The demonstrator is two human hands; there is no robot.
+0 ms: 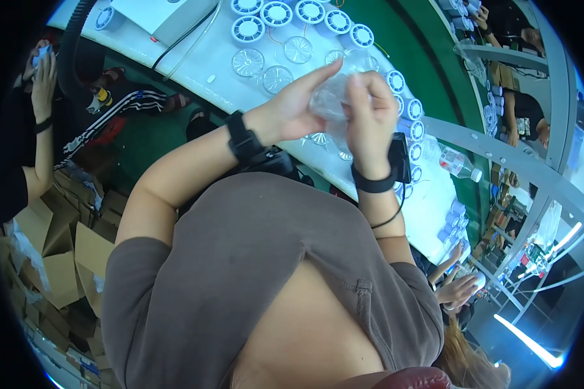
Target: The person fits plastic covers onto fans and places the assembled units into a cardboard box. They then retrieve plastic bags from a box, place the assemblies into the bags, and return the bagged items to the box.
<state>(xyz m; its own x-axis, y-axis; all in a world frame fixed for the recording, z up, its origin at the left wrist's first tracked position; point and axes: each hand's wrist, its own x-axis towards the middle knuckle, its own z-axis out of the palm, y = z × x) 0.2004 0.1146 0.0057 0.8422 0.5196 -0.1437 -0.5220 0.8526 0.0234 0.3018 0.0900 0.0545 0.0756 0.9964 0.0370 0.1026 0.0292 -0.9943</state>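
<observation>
Bright white worktop beneath a colourless, see-through plastic piece

Just past twelve o'clock, over the near part of the worktop: cupped in the bare left hand, fingertips hidden, and gripped between bent fingers of the bare right hand. Probably very light, thin, slightly springy, slick and easily creased; best held lightly by an outer edge. Glossy and faintly rounded, but blurred, with no telling whether shell or film, single or stacked.

Seen from the piece: nearby at ten to eleven, clear, ribbed round plastic discs lying flat; beyond, from eleven round to four, white-and-blue cylinders with slotted tops; farther, near four, a clear plastic bottle on its side.
</observation>
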